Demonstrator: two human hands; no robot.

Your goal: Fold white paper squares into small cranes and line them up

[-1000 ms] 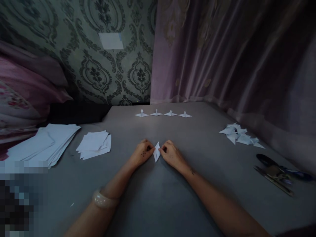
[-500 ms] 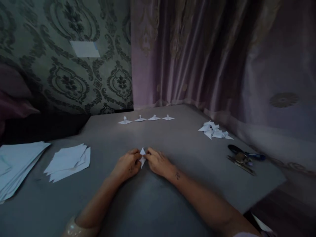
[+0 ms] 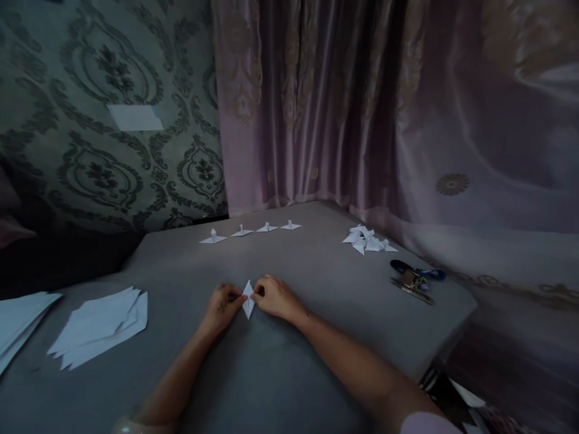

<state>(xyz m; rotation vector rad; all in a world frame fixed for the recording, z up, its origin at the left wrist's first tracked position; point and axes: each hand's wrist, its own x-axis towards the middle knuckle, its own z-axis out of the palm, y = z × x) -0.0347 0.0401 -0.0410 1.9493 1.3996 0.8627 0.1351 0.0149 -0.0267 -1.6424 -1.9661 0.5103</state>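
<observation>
The folded paper piece [image 3: 248, 301] is held between the two hands, just above or on the table [image 3: 316, 271]; which of the two cannot be told. By the left hand [image 3: 225, 304], its left edge is pinched between thumb and fingers; by the right hand [image 3: 274, 295], its right edge is pinched likewise, the remaining fingers of both being curled in. One point is directed away from the wearer, the other toward, and a dark line is noted along the lower half. Handling, as judged: very light, stiffened where layers are stacked, soft and easily creased or torn at the thin tips. A light fingertip hold at the widest part of the sides is considered best; the tips should not be gripped hard. Slipping is judged unlikely with dry paper. Farther out, a row of folded figures [image 3: 242, 231] is set beyond the hands, and a heap of folded paper [image 3: 373, 243] lies to the right, near some small tools [image 3: 412, 292]. At left, loose small sheets [image 3: 99, 324] are stacked unevenly beside larger sheets [image 3: 20, 319].
</observation>
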